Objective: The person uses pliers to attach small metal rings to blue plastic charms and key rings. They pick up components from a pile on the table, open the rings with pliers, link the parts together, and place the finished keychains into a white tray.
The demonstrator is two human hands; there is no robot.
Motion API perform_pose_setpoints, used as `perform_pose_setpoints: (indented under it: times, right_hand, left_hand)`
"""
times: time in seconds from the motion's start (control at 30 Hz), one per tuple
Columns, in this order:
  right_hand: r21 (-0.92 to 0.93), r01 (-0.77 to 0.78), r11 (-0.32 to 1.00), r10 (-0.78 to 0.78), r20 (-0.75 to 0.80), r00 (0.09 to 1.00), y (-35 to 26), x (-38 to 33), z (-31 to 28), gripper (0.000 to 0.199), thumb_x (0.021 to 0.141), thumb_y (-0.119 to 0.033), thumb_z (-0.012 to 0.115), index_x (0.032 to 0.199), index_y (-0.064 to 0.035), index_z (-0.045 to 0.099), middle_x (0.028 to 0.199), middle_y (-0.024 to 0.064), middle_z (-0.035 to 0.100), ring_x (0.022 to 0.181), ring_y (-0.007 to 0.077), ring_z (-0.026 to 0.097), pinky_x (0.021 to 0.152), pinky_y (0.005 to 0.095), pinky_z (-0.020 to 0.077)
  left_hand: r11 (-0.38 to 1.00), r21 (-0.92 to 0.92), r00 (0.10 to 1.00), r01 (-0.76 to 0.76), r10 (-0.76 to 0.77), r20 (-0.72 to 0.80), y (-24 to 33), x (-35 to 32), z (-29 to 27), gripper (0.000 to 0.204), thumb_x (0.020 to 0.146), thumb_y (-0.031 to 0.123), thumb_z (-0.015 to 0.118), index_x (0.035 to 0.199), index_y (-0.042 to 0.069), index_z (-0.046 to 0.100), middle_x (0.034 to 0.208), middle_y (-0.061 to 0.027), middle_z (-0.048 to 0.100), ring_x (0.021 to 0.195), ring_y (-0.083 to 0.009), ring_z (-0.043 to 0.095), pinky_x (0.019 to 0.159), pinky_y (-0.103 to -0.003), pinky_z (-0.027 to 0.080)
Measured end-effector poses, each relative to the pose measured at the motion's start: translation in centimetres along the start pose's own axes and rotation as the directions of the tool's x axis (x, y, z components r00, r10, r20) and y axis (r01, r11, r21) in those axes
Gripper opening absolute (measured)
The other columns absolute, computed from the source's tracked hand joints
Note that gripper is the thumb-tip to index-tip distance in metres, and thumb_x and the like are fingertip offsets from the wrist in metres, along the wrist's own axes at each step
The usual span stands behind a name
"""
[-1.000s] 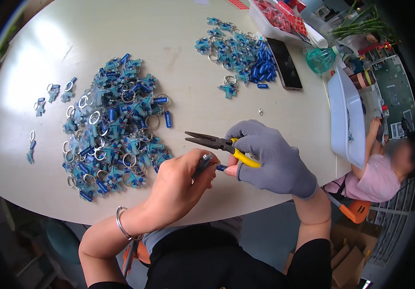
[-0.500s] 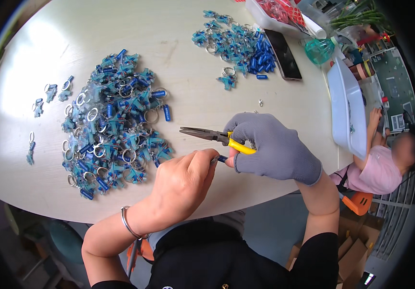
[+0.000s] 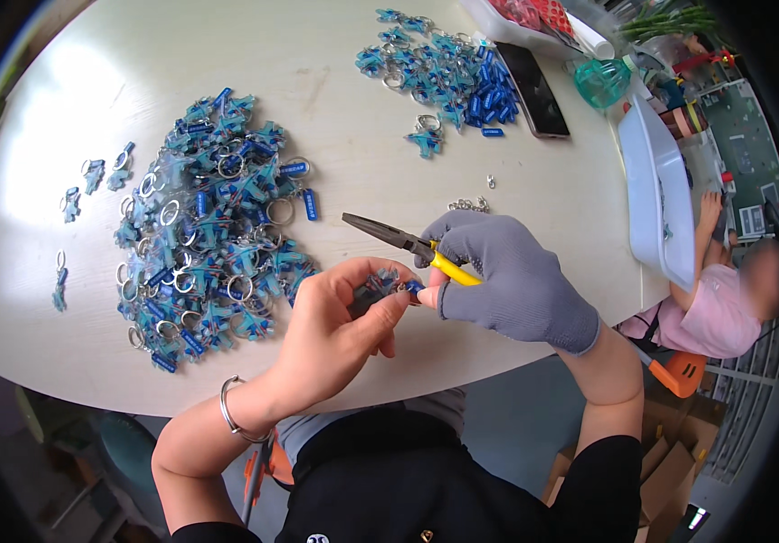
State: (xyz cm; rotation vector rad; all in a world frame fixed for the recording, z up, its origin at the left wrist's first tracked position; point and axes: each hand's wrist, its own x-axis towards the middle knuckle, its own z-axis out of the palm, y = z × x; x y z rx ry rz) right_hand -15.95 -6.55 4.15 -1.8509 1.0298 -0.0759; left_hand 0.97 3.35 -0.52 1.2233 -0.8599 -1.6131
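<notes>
My left hand (image 3: 344, 328), bare with a metal bangle on the wrist, pinches a keychain (image 3: 377, 286) with a clear blue jet-shaped charm, partly hidden by the fingers. A small dark-blue tag (image 3: 414, 288) lies between my two hands, touched by fingertips of both. Inside a grey knit glove, my right hand (image 3: 521, 285) is closed around long-nose pliers (image 3: 412, 244) with yellow handles. Their jaws point up and left, away from the keychain. Just beyond the glove lies a small heap of metal rings (image 3: 469, 205). How tag and charm join cannot be made out.
Left of my hands spreads a large pile of jet keychains (image 3: 213, 235), with several apart at far left. Farther off are more charms (image 3: 426, 68), loose blue tags (image 3: 493, 95) and a phone (image 3: 532, 90). A pale-blue tub (image 3: 654, 190) stands right; beyond sits a person (image 3: 706, 303) in pink.
My left hand has turned and opened out somewhat, so the jet charm now shows in its pinch. The pliers tilt more steeply upward. The ring heap is now visible beyond the glove.
</notes>
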Motion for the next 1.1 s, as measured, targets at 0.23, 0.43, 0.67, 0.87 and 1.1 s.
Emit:
perform_pose_setpoints:
  times: [0.23,0.43,0.67,0.87,1.1]
  right_hand:
    - [0.085,-0.002,0.996,-0.005,0.085,0.996,1.0,0.1,-0.5,0.017,0.073,-0.012,0.074,0.077,0.0012,0.063,0.094,0.011,0.06,0.081,0.0179,0.057,0.07,0.029,0.0441]
    - [-0.596,0.457,0.66,-0.601,-0.054,0.797,1.8,-2.0,-1.0,0.03,0.066,-0.018,0.081,0.08,0.0004,0.062,0.098,0.0122,0.059,0.084,0.0288,0.057,0.073,0.038,0.0451]
    - [-0.861,0.407,0.304,-0.631,0.138,0.764,0.7,-4.5,-1.6,0.033,0.063,-0.017,0.08,0.083,0.0012,0.06,0.1,0.0157,0.058,0.092,0.0344,0.056,0.076,0.049,0.0451]
    - [-0.891,0.438,0.117,-0.615,0.281,0.737,0.0,-4.2,-1.5,0.032,0.059,-0.011,0.076,0.084,0.0039,0.061,0.102,0.0181,0.057,0.094,0.0352,0.056,0.08,0.0498,0.0462]
    - [-0.905,0.424,0.036,-0.578,0.328,0.747,-0.3,-3.5,-1.3,0.031,0.065,-0.011,0.058,0.092,0.0051,0.058,0.085,0.0126,0.053,0.082,0.0268,0.053,0.082,0.04,0.041]
  left_hand:
    - [0.997,-0.018,0.998,-0.069,0.069,-0.014,0.2,-0.2,0.2,0.014,0.093,0.004,0.058,0.101,-0.006,0.059,0.082,-0.0059,0.067,0.059,-0.0067,0.058,0.052,-0.021,0.048]
    - [0.995,0.096,0.994,-0.039,0.049,-0.101,0.5,0.1,-0.4,0.011,0.092,0.003,0.059,0.095,-0.007,0.06,0.079,-0.0071,0.067,0.058,-0.007,0.059,0.052,-0.022,0.048]
    - [0.983,0.178,0.994,-0.043,0.06,-0.089,0.3,0.1,-0.4,0.011,0.093,0.004,0.057,0.1,-0.005,0.058,0.081,-0.0081,0.067,0.059,-0.0071,0.06,0.05,-0.02,0.047]
    - [0.967,0.251,0.993,-0.054,0.079,-0.092,0.2,0.1,-0.3,0.011,0.092,0.003,0.056,0.099,-0.006,0.058,0.079,-0.0072,0.066,0.059,-0.0069,0.06,0.051,-0.021,0.048]
    - [0.927,0.373,0.994,-0.042,0.075,-0.075,0.2,0.1,-0.6,0.015,0.093,0.006,0.056,0.102,-0.005,0.06,0.079,-0.0066,0.067,0.06,-0.0073,0.061,0.054,-0.021,0.049]
